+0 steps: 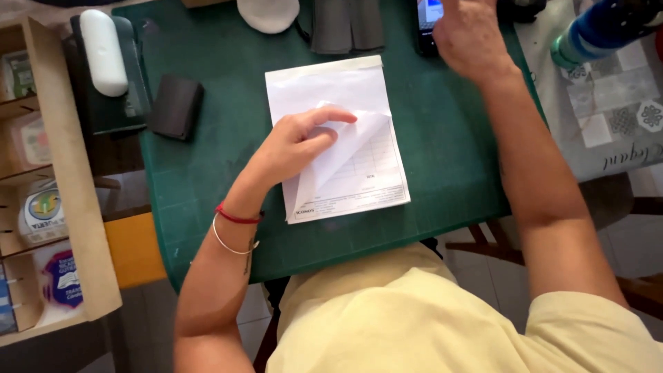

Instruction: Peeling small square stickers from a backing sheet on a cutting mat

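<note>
I sit at a tabletop covered by a dark green cutting mat, with tiled floor below and a patterned cloth to the right of the mat. One white paper pad lies in the middle of the mat; everything else I place from it. To its left lie one small black wallet and, farther left, one white oblong case on a dark box. Beyond that stands one wooden shelf with packets in its compartments. Above the pad are one grey folded cloth and one white round object. Up and to the right of the pad lies one phone, its screen lit.

My left hand rests on the pad, fingers loosely curled, pinching its top sheet and folding it back over the printed page beneath. My right hand lies over the phone, fingers bent down on it; how firmly they close, I cannot tell.
</note>
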